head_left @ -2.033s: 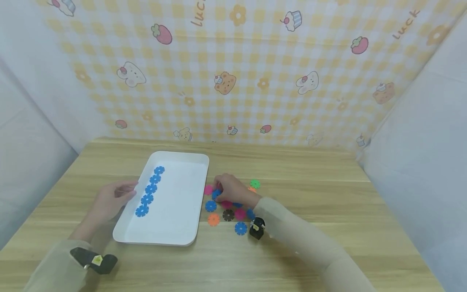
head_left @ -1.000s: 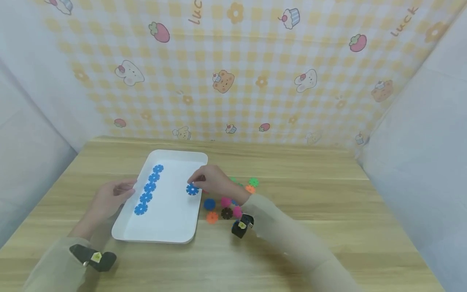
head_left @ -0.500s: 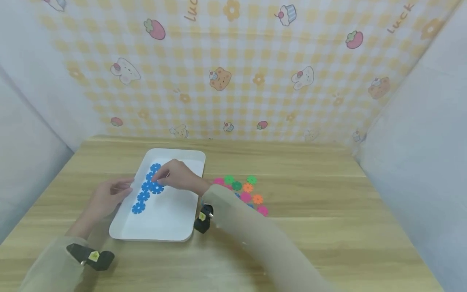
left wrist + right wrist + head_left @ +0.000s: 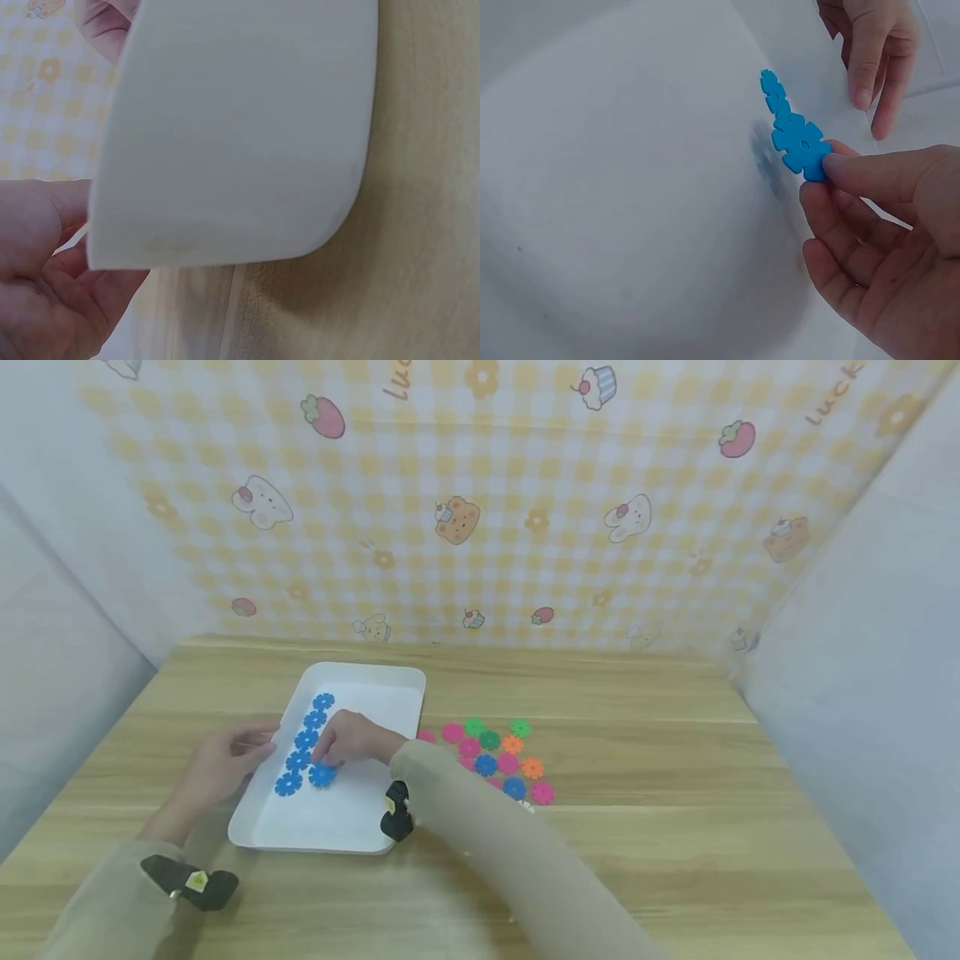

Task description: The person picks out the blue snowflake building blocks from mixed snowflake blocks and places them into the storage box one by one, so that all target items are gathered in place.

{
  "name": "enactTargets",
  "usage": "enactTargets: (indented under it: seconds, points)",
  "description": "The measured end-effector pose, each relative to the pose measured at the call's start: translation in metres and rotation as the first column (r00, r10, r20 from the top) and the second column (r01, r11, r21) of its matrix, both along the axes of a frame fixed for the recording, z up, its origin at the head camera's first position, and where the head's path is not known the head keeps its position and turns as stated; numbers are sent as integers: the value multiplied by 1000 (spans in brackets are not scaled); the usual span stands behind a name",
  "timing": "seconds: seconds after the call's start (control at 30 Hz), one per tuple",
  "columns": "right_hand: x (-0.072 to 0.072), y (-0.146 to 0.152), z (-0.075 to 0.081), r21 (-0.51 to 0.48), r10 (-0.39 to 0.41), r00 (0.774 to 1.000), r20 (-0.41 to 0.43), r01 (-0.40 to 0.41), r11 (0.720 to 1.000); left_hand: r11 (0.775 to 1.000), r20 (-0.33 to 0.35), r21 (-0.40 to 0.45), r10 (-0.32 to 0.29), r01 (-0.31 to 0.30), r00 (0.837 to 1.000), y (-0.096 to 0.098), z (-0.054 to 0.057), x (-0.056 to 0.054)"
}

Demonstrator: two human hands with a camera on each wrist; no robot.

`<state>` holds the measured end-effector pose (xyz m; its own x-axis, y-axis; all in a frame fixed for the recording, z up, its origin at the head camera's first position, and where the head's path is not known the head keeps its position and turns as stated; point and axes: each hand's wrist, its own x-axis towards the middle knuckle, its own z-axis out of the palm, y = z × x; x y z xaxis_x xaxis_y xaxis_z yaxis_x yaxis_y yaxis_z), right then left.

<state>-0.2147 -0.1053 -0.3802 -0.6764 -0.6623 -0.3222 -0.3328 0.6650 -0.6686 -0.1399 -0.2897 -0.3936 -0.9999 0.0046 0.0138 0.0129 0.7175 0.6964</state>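
Observation:
My right hand (image 4: 350, 737) is over the white tray (image 4: 405, 678), its thumb and fingertips pinching a blue snowflake building disc (image 4: 798, 142) at its edge. In the right wrist view this disc lines up with other blue discs (image 4: 774, 90) behind it. In the head view a slanting row of several blue snowflake discs (image 4: 306, 739) lies along the tray's left side, just left of the held one. At the tray's left rim my left hand (image 4: 219, 768) holds on with thumb and fingers; in the left wrist view the tray wall (image 4: 232, 150) hides its fingertips.
Right of the tray, loose snowflake discs lie on the wooden table (image 4: 660, 735): pink (image 4: 542, 792), green (image 4: 520, 727), orange (image 4: 532, 767) and blue (image 4: 486, 765). My right forearm (image 4: 480, 827) covers part of them. A checked curtain (image 4: 525, 527) stands behind.
The right hand picked a blue disc from the loose group, carried it left into the tray, then moved it slightly nearer the front beside the row. The left hand stayed at the rim.

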Motion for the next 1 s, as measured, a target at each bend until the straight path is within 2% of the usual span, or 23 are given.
enactTargets:
  seconds: [0.13, 0.47, 1.0]
  points:
    - [3, -4, 0, 34, 30, 1000, 0, -30, 999, 1000, 2, 5, 1, -1, 1000, 0, 2, -1]
    - [8, -11, 0, 105, 25, 1000, -12, -24, 994, 1000, 18, 1, -3, 3, 1000, -2, 2, 0]
    - [5, -14, -4, 136, -28, 1000, -14, 30, 990, 1000, 11, 7, 9, -9, 1000, 1, 2, 0]
